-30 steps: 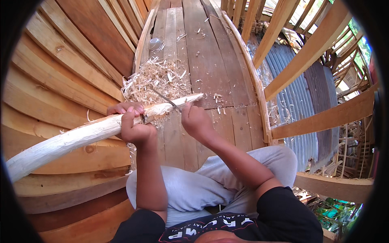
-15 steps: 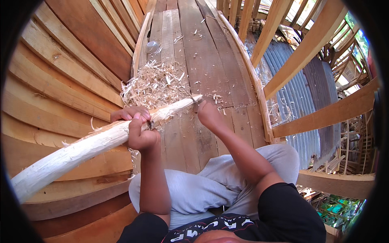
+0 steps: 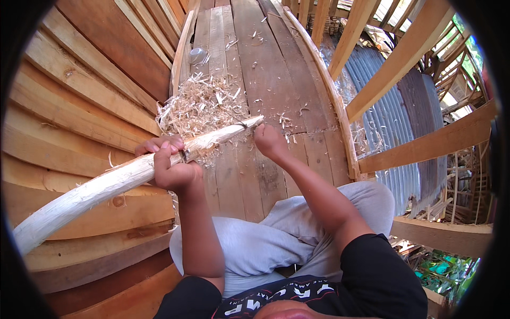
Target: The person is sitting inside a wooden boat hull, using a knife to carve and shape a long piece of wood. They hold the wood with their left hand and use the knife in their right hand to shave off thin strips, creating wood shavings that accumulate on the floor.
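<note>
Pale peeled wooden pole [image 3: 114,183] slanting across the plank floor [image 3: 276,64], tip over a shavings pile [image 3: 199,109]; left hand [image 3: 170,162] wrapping tightly around its middle; right hand [image 3: 270,141] gripping beside the tip, possibly a blade, unclear.

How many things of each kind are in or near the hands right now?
Hands: 2, the left hand and right hand
Peeled wooden pole: 1
Shavings pile: 1
Clear cup-like container: 1
Total: 5
</note>
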Available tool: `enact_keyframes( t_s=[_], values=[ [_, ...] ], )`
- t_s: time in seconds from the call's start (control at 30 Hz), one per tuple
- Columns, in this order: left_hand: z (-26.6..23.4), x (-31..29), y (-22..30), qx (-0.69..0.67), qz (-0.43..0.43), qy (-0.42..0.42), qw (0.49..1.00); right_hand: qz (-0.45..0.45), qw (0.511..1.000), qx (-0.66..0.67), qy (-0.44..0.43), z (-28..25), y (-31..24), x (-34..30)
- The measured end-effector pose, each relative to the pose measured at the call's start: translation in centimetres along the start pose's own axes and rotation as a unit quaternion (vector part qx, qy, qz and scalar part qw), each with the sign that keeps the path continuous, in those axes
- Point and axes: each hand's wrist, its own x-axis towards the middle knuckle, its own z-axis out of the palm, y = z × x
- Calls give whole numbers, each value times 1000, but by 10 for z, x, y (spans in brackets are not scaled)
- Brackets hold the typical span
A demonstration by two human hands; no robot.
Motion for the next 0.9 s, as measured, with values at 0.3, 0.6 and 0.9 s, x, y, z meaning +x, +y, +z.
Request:
enact_keyframes(
  t_s=[0.3, 0.6, 0.9],
  values=[
    [-1, -6, 0, -14, 26, -113, 993, -1, 999, 13, -44, -1, 8, 5],
    [-2, -10, 0, -22, 21, -140, 990, 9, 999, -21, -36, 12, 37, 20],
    [-11, 9, 2, -79, -20, -380, 922, -117, 980, -116, -108, 3, 57, 28]
  ],
)
